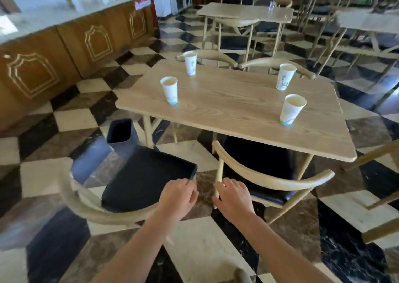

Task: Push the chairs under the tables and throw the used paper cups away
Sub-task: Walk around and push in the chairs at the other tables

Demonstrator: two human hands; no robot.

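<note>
A light wooden table (226,110) carries several white paper cups, among them one at the near left (170,90), one at the far left (190,63) and one at the near right (291,109). Two wooden chairs with black seats stand on my side of it. The left chair (138,179) is pulled out and turned; the right chair (269,175) sits partly under the table. My left hand (177,196) and my right hand (234,196) hover between the two chairs, fingers apart, holding nothing.
A small black bin (119,131) stands on the checkered floor by the table's left leg. A brown wooden counter (64,52) runs along the left. More tables and chairs (244,17) fill the back and right. Two chairs (216,55) are tucked in at the table's far side.
</note>
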